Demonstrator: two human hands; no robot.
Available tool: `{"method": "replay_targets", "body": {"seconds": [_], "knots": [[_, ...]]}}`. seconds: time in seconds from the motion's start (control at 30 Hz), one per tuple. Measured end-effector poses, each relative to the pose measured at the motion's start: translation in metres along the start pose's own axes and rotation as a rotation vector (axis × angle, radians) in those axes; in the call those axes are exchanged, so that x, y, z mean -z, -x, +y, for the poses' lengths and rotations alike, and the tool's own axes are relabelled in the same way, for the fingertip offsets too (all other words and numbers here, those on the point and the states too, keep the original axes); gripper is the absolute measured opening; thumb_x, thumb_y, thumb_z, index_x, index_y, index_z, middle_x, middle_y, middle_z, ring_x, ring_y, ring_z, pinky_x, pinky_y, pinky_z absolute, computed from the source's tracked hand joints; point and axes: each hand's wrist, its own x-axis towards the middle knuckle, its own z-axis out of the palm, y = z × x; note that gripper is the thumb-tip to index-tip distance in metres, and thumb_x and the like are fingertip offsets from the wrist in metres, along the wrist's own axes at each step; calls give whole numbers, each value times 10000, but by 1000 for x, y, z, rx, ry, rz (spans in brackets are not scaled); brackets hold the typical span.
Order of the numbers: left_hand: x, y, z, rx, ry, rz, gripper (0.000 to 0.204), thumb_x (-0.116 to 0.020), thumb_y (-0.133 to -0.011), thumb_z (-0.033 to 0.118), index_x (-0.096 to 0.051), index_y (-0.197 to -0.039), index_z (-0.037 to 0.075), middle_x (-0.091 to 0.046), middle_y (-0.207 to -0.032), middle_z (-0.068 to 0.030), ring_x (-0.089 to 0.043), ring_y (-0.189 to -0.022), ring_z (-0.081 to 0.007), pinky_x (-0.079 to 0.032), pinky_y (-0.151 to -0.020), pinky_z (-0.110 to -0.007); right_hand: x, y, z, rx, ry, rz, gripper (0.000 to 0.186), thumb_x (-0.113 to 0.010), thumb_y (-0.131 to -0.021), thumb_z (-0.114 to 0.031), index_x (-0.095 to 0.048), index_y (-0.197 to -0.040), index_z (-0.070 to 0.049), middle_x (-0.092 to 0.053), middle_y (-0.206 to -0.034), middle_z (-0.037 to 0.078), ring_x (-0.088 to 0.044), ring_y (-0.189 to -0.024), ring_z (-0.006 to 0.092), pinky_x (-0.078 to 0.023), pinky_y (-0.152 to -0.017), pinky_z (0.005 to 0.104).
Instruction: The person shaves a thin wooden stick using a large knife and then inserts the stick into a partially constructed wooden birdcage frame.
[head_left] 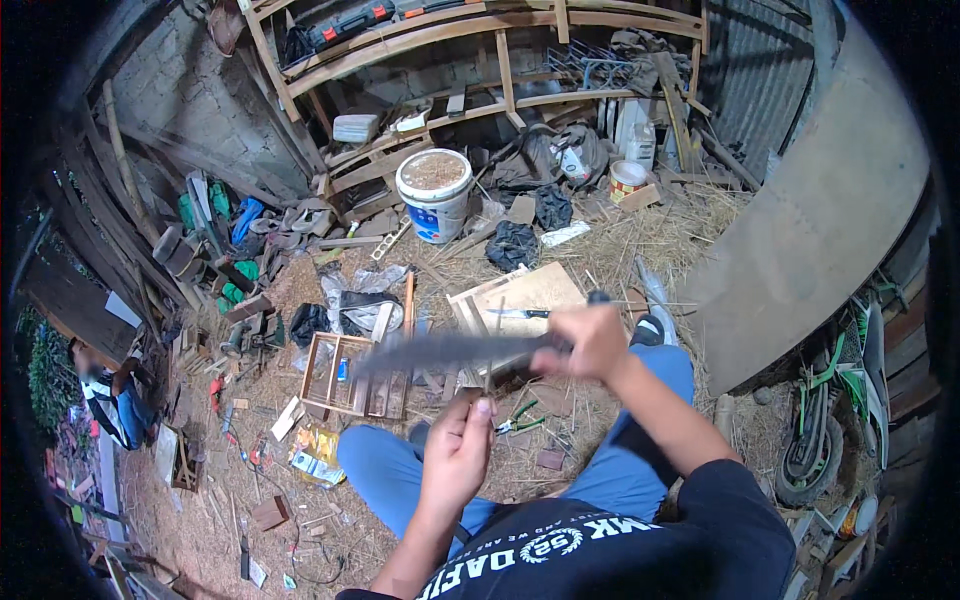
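Note:
My right hand [592,343] grips the dark handle of a long knife [450,350]. Its blade points left and is blurred with motion. My left hand [458,452] sits just below the blade, fingers pinched on a thin wooden stick [492,355] that stands upright and meets the blade. Both hands are above my knees, which are in blue trousers. Under the hands lie green-handled pliers [520,423] on the straw-strewn ground.
A small wooden frame [345,375] and a flat board [525,295] with a knife on it lie ahead. A white bucket [434,192] stands farther back below wooden shelving. A large curved board [810,230] leans at right. A motorbike wheel [815,450] is beside it. Another person [110,395] crouches far left.

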Motion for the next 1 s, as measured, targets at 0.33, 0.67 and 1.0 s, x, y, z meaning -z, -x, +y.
{"method": "replay_targets", "body": {"seconds": [0.33, 0.67, 1.0], "knots": [[-1, 2, -9, 187, 153, 68, 227, -537, -1080, 275, -596, -1007, 68, -447, -659, 78, -335, -487, -6, -248, -434, -202, 1, 1, -37, 88, -9, -75, 671, -634, -846, -726, -585, -668, -81, -579, -569, 102, -631, -515, 300, -483, -497, 393], [9, -9, 13, 23, 336, 89, 180, -468, -1104, 240, -537, -1155, 82, -494, -674, 25, -401, -536, -44, -358, -502, -218, -22, -8, 42, -859, -611, -6, 637, -558, -977, -634, -620, -699, -64, -518, -518, 17, -502, -450, 159, -372, -458, 360], [12, -46, 2, -432, 171, 251, 60, -623, -988, 10, -680, -1001, 19, -625, -1008, -61, -575, -936, -129, -466, -827, -258, -13, 6, -49, -1235, -1251, -396, 427, -695, -960, -475, -665, -886, -56, -415, -563, -86, -363, -446, 38, -265, -428, 238]]}}
